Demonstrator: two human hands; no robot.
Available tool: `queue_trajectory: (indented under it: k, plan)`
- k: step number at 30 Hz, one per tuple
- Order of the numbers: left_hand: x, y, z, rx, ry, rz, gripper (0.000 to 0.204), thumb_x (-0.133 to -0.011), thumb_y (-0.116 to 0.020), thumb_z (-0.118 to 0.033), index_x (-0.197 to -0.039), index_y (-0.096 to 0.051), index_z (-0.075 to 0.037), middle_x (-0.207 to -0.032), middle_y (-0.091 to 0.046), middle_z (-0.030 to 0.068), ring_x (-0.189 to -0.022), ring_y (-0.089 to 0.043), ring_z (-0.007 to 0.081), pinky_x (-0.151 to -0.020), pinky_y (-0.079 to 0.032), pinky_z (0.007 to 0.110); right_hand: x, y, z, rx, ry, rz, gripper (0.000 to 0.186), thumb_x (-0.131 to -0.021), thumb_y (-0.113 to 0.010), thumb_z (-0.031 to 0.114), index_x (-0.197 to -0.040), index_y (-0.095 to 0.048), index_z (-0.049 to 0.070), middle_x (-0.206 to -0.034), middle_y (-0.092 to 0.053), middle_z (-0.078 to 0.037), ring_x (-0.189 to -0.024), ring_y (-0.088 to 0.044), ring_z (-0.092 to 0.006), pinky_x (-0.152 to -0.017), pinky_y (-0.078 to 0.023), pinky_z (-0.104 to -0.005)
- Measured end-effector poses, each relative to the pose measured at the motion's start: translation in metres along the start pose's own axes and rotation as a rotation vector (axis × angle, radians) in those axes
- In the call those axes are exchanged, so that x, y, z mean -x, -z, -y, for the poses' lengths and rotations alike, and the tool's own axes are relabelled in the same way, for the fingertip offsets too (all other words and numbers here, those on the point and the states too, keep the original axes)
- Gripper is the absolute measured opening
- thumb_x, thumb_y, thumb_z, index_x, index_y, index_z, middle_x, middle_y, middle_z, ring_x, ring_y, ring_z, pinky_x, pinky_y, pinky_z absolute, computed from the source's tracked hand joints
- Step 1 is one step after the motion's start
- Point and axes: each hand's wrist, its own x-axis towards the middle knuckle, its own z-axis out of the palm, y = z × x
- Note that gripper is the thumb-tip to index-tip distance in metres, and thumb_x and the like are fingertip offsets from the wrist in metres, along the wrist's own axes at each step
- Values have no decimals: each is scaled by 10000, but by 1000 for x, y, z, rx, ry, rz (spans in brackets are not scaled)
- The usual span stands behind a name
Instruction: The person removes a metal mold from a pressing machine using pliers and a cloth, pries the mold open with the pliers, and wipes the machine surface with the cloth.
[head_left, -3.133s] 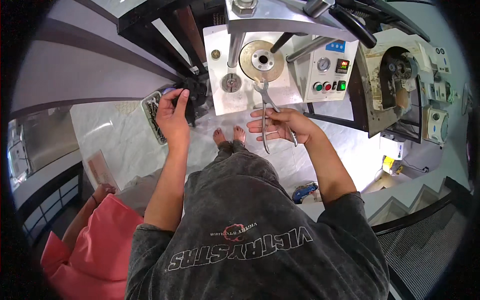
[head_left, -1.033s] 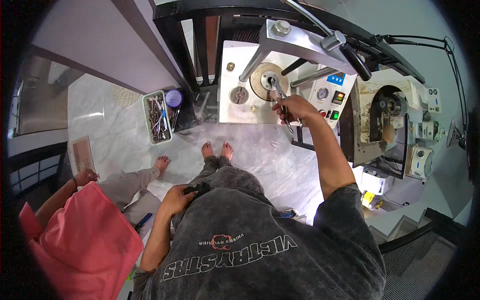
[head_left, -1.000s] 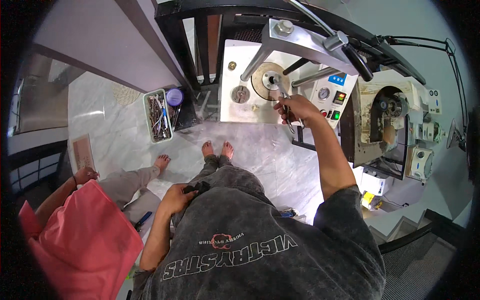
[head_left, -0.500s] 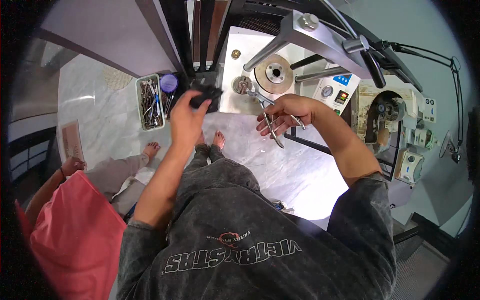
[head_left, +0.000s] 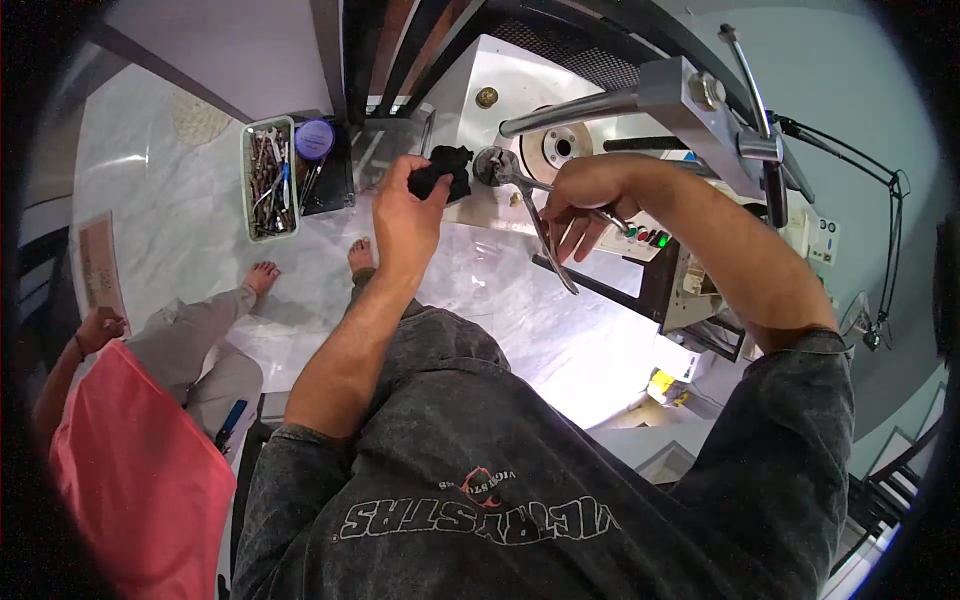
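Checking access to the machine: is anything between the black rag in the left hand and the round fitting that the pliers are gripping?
Nothing visible. The left hand holds the black rag right beside the round fitting; the pliers in the right hand come in from the other side.

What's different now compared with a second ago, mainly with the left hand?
The left hand has come up from the lap to the machine top and now grips a black rag beside the small round fitting. The right hand has dropped slightly from the disc and still holds the pliers, jaws at the fitting. The tool tray and purple lid stay put.
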Motion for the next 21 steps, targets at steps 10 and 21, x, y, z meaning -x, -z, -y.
queue_trajectory:
  k: [10, 21]
  plan:
    - [59, 43, 8, 585, 309, 143, 167, -867, -691, -49, -982, -575, -13, -884, -582, 1, -736, -516, 60, -655, -426, 230, 25, -27, -11, -340, 323, 289, 392, -984, -513, 215, -1233, -489, -87, -1065, -628, -195, -949, -671, -354, -889, -557, -462]
    - [62, 125, 44, 413, 364, 51, 210, -900, -659, -54, -1088, -574, -15, -979, -619, 32, -864, -579, 84, -806, -468, 225, 11, -180, -75, -1071, 767, 766, 500, -864, -653, 59, -1275, -369, 68, -983, -597, -127, -902, -648, -272, -905, -504, -452]
